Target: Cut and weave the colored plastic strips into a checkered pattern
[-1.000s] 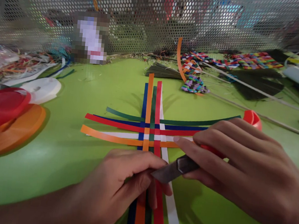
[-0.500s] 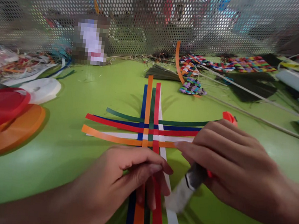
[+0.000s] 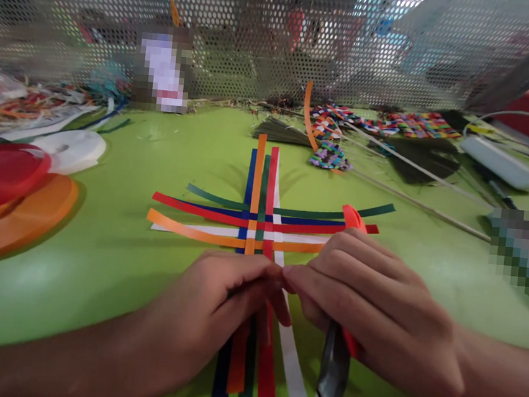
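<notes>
Step in hand, as I read it: weaving flat coloured strips [image 3: 262, 223] into a crossed mat on the green surface [image 3: 143, 293]. The vertical strips run toward the body; the horizontal ones cross them at mid-surface.

Left hand [image 3: 216, 306] — fingers curled down over the near ends of the vertical strips, grip closed on one of them, probably the red; which one exactly is hidden under the fingers. Right hand [image 3: 366, 308] — fingertips meet the left hand's at the strips, while the palm is wrapped shut around a red-handled cutter [image 3: 335, 361], blade pointing toward the body.

Next move likely calls for lifting alternate verticals cleanly, with the blade kept off the strips.

Around: red and orange tape rolls [image 3: 7, 198] at left, a white roll [image 3: 73, 146] behind them, finished woven pieces [image 3: 329, 155] and thin sticks [image 3: 417, 169] beyond, perforated metal screen [image 3: 280, 31] at the back. Nothing lies across the weave itself.
</notes>
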Tool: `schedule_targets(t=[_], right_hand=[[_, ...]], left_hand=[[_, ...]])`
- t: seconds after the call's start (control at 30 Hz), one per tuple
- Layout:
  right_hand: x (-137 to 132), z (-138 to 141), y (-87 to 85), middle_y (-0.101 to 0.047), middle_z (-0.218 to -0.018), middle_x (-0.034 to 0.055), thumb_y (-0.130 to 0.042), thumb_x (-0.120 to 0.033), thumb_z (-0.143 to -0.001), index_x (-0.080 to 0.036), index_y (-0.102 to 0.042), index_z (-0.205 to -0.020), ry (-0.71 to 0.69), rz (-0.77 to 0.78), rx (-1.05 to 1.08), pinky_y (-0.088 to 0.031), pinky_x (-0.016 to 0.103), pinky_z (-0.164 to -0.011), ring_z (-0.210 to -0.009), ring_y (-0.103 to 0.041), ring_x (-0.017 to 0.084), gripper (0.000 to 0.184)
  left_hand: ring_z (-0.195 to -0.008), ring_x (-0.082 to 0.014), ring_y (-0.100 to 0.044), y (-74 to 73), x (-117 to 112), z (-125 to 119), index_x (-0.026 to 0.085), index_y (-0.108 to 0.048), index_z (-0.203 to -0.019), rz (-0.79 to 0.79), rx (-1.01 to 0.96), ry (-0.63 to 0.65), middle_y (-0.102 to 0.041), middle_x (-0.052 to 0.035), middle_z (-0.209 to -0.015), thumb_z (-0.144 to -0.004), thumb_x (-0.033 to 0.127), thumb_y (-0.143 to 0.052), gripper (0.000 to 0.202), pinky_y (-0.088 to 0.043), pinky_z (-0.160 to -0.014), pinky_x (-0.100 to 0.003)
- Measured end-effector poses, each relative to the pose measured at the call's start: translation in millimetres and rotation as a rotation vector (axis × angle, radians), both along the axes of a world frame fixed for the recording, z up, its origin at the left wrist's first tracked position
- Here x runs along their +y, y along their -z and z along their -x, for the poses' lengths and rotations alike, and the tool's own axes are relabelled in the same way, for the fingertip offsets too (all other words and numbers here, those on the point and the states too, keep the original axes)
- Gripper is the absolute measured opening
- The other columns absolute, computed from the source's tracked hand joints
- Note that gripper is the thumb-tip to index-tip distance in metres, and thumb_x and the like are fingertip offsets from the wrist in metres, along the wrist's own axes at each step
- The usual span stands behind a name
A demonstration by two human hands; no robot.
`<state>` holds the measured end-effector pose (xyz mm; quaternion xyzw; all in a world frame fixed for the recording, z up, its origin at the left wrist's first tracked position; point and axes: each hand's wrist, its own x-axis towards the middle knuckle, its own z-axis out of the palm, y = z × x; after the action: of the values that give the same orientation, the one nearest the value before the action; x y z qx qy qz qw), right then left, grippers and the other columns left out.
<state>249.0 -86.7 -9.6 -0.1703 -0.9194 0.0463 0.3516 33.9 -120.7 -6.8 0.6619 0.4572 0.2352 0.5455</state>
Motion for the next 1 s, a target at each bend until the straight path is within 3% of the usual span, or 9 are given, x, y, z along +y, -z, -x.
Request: schedule_targets(t=[0.3,0.67,1.0], right_hand=[[-3.5,0.2,-4.4,-0.059,-0.073,0.0059,-0.049,-0.008,-0.097,-0.01,-0.067,-0.089,0.03,-0.027,-0.087,-0.043,0.034,-0.064,-0.069,-0.047,0.017,0.02],[-2.5,2.1,-6.2,-0.06,-0.07,0.0072,-0.043,-0.008,-0.095,-0.012,-0.068,-0.08,-0.024,-0.191,-0.153,-0.042,0.036,-0.059,-0.066,-0.05,0.019,0.029],[-4.1,4.3,-5.5,-0.06,-0.069,0.0074,-0.047,-0.008,-0.093,-0.012,-0.066,-0.072,-0.036,-0.231,-0.195,-0.038,0.038,-0.056,-0.062,-0.049,0.019,0.029]], left_hand=[[-0.065,-0.0113,-0.058,-3.4,1.3,-5.4,0.018,-0.061,-0.081,0.016,0.073,-0.024,-0.067,0.0005,-0.074,-0.102,0.032,-0.043,0.03,-0.045,-0.058,-0.021],[-0.062,-0.0089,-0.054,-5.2,1.0,-9.4,0.017,-0.059,-0.076,-0.086,0.158,-0.023,-0.063,0.0028,-0.071,-0.097,0.017,-0.048,0.023,-0.041,-0.057,-0.02],[-0.069,-0.0127,-0.055,1.2,0.7,-6.7,0.018,-0.06,-0.083,-0.173,0.246,0.054,-0.067,-0.0001,-0.08,-0.099,0.022,-0.045,0.022,-0.04,-0.063,-0.025]])
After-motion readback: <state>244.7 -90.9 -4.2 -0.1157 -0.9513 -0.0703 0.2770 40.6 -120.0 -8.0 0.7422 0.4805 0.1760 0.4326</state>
